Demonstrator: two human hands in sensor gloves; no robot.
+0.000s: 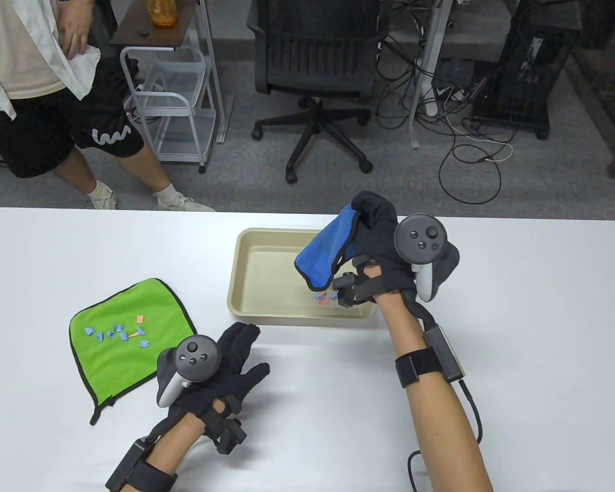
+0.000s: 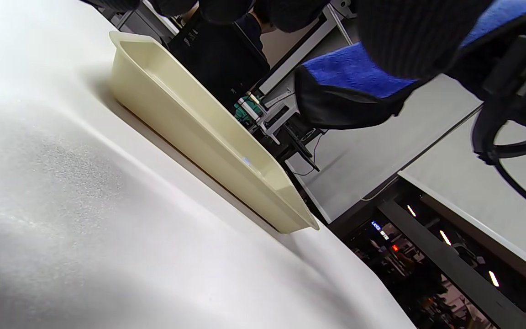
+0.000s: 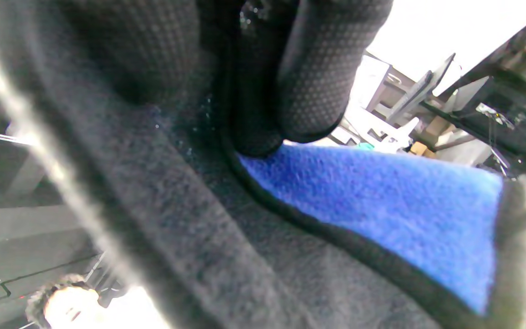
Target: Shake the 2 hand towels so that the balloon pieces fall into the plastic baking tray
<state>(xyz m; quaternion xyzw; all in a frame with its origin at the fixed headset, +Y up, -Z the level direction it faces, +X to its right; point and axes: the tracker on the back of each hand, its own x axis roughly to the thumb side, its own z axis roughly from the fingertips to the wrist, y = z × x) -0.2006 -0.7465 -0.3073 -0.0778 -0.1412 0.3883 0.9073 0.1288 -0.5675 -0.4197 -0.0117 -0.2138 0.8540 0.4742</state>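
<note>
My right hand (image 1: 374,230) grips a blue hand towel (image 1: 325,251) and holds it bunched and hanging over the beige plastic baking tray (image 1: 246,246). A few small balloon pieces (image 1: 321,297) lie on the tray floor under the towel. In the right wrist view the gloved fingers (image 3: 318,68) curl around the blue towel (image 3: 381,205). A green hand towel (image 1: 128,338) lies flat on the table at the left, with several blue and orange balloon pieces (image 1: 120,333) on it. My left hand (image 1: 236,359) rests flat on the table between the green towel and the tray, fingers straight, holding nothing.
The tray's side wall (image 2: 208,137) shows in the left wrist view, with the blue towel (image 2: 354,73) above it. Beyond the table's far edge stand an office chair (image 1: 318,66), a wire cart (image 1: 169,102) and a person (image 1: 46,87).
</note>
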